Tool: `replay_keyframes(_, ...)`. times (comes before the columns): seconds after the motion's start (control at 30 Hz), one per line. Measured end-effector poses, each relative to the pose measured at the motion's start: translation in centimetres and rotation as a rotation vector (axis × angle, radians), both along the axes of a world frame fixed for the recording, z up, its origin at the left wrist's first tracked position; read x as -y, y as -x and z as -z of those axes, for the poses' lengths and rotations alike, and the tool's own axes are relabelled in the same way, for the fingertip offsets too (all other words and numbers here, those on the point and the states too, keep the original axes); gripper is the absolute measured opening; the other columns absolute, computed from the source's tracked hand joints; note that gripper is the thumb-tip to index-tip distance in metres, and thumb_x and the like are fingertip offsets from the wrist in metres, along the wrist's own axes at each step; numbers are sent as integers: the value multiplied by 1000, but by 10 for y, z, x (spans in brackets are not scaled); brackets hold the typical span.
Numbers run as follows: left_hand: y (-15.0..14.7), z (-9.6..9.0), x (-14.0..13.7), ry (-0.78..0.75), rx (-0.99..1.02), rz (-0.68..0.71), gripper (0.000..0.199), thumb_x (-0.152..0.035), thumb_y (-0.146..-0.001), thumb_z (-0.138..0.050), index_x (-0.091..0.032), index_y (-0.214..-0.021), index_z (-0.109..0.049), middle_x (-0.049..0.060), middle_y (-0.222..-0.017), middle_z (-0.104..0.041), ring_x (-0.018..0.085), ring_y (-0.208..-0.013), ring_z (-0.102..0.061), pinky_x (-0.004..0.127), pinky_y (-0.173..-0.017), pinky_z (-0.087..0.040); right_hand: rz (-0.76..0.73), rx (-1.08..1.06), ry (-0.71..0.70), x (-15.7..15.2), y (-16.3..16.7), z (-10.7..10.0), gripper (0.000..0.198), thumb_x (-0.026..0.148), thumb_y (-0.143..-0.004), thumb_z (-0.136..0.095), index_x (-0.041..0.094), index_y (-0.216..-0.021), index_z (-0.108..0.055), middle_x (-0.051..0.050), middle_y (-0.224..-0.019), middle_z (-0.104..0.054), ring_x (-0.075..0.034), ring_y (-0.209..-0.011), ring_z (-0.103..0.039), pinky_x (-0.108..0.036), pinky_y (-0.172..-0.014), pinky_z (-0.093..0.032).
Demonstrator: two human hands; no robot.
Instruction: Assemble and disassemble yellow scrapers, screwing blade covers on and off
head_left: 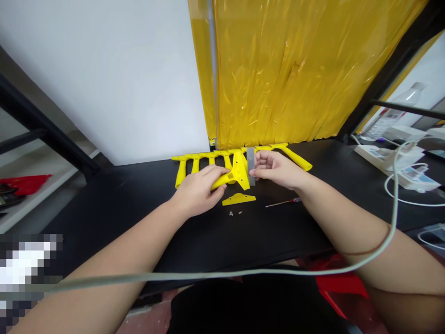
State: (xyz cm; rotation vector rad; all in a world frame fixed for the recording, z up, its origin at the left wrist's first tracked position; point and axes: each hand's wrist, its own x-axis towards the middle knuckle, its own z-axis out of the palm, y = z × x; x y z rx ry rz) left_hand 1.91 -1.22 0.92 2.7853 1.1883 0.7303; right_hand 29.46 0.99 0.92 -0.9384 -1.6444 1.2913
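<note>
My left hand is wrapped round the handle of a yellow scraper, its wide head turned to the right. Between the fingertips of my right hand is a flat grey metal blade, upright beside the scraper's head; whether the two touch I cannot tell. Below them a loose yellow cover plate lies on the black table. Just in front of it are a few small screws. To the right, a screwdriver lies partly behind my right forearm.
Several more yellow scraper handles lie in a row along the table's back edge. White boxes, cables and a plastic bottle are at the right. A pale cable crosses close before the camera. Yellow plastic sheeting hangs behind.
</note>
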Motion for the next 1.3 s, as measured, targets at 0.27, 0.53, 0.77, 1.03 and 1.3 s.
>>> replay_keyframes(0.27,0,1,-1,-34,-42,22,35,-31,-100,-56,-24,-134,-58,8,-125,-71,24,-103,-71,38,-85,-55,-27,107,-37,2,0,-1,18,24,-76,-80,17,-79,-64,3,-68,-62,-7,-54,-49,-22,-49,-39)
replay_keyframes(0.53,2,1,-1,-49,-68,31,36,-30,-100,-55,-23,-135,-58,7,-126,-71,25,-108,-71,37,-86,-56,-120,102,0,3,2,-1,32,38,-79,-86,17,-82,-62,2,-65,-65,-8,-51,-54,-23,-52,-44)
replay_keyframes(0.77,0,2,-1,-53,-82,30,35,-30,-99,-56,-23,-134,-59,8,-125,-72,23,-105,-71,35,-79,-55,-38,111,-11,3,4,2,31,32,-81,-82,20,-94,-57,4,-64,-65,-9,-53,-56,-20,-46,-43)
replay_keyframes(1.03,0,3,1,-102,-100,46,35,-27,-99,-56,-23,-134,-59,7,-120,-73,21,-92,-72,32,-70,-51,4,170,43,3,10,6,28,31,-82,-81,20,-93,-58,2,-62,-68,-11,-49,-60,-22,-44,-49)
replay_keyframes(1.3,-1,2,2,-127,-121,50,35,-28,-100,-54,-22,-134,-60,7,-118,-73,21,-90,-72,31,-68,-51,39,167,72,7,14,4,25,26,-81,-80,20,-88,-57,1,-61,-68,-13,-54,-69,-23,-50,-58)
